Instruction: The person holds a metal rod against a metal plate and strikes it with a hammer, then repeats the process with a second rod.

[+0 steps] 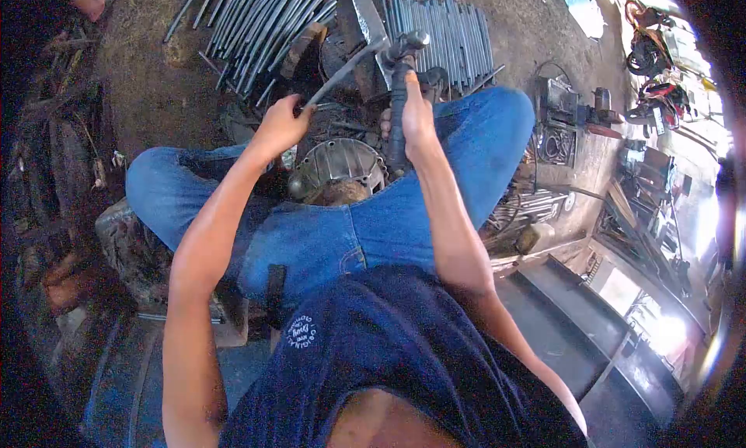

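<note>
My left hand (284,126) is closed round the near end of a metal rod (342,73), which slants up and away to the right. My right hand (415,115) grips a hammer (399,98) by its dark wrapped handle. The hammer's head (409,47) is right by the rod's far end, over a steel bar (364,11) that runs away from me. Between my bent legs lies a round ribbed metal casing (338,162), close below both hands.
Many metal rods (260,30) lie fanned out at the far left, and another row of rods (447,40) lies to the right. A metal machine part (559,98) stands beyond my right knee. Part of another person (88,3) shows at the top left corner.
</note>
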Demonstrator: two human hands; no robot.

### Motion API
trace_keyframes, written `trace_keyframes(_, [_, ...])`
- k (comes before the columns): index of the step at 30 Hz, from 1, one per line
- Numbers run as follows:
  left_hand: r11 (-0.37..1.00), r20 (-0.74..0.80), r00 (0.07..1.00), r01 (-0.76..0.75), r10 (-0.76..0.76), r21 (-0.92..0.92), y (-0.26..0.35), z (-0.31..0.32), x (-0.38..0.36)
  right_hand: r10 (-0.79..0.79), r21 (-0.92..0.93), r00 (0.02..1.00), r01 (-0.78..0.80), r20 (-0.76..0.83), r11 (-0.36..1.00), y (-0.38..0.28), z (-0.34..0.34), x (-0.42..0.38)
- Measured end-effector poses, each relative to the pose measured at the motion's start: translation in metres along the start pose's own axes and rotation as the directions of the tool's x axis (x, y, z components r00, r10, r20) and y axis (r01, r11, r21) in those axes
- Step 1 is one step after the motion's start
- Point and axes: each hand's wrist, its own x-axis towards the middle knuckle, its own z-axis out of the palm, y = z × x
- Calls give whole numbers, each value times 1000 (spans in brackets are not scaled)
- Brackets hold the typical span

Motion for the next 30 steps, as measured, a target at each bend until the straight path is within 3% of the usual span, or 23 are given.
trace_keyframes(1, [1000, -1, 1000, -5, 5, 3, 21, -17, -1, -4, 4, 1000, 4, -1, 1000, -10, 0, -9])
trace_keyframes(3, [931, 325, 917, 305, -230, -203, 56, -44, -9, -4, 76, 998, -1, 62, 997, -40, -9, -27])
trace_keyframes(5, [938, 322, 933, 248, -163, -243, 30, -25, -1, -229, -52, 971, 226, -66, 973, -64, -25, -20])
trace_keyframes(6, [970, 203, 973, 147, -106, -195, 21, -16, 0, -301, -2, 954, 301, 10, 954, -100, -21, -61])
trace_keyframes(7, [990, 86, 996, 49, -38, -132, 16, -12, -1, -416, -25, 908, 415, -46, 909, -124, -22, -73])
trace_keyframes(9, [987, 52, 998, 40, -32, -156, 24, -16, -3, -728, 65, 675, 737, -121, 672, -148, -24, -73])
trace_keyframes(11, [987, 84, 991, 112, -102, -114, 39, -26, -6, -738, 139, 608, 791, -293, 596, -160, -4, -77])
trace_keyframes(13, [989, 101, 990, 105, -95, -100, 42, -31, -6, -695, 144, 717, 694, -57, 705, -120, -7, -38])
trace_keyframes(14, [991, 121, 989, 100, -89, -86, 43, -32, -7, -518, -175, 850, 498, -98, 849, -77, -1, 6])
trace_keyframes(15, [991, 122, 989, 100, -88, -88, 42, -29, -11, -333, -457, 919, 209, -210, 864, -38, 5, 39])
trace_keyframes(17, [997, -22, 999, 44, -46, -71, 40, -26, -8, -86, 20, 996, 85, 13, 996, -16, 7, 36])
trace_keyframes(18, [969, 131, 974, 202, -183, -144, 51, -37, -8, -81, 65, 996, 78, 46, 995, -32, 5, 18])
trace_keyframes(19, [962, 149, 966, 231, -210, -143, 42, -33, -16, -32, 106, 997, 25, 71, 994, -41, -1, -9])
trace_keyframes(21, [972, 126, 990, 84, -57, -219, 32, -29, -7, -71, 66, 997, 68, 44, 996, -41, -7, -23])
trace_keyframes(23, [977, 148, 985, 113, -86, -181, 34, -30, -8, -65, 59, 998, 65, 8, 996, -41, -10, -32])
trace_keyframes(26, [972, 61, 991, 132, -122, -192, 18, -15, -5, -35, 23, 999, 36, -35, 999, -19, -8, -18])
trace_keyframes(28, [997, -63, 995, -76, 76, 9, 1, -3, 0, -28, -20, 999, 27, -42, 999, 9, -6, 7])
trace_keyframes(29, [997, -65, 994, -82, 82, 13, 7, -7, -2, -67, -49, 996, 64, -63, 997, 20, -7, 18])
trace_keyframes(30, [992, 72, 995, 79, -73, -94, 19, -16, -5, -30, 25, 1000, 30, 2, 999, 0, -7, 3])
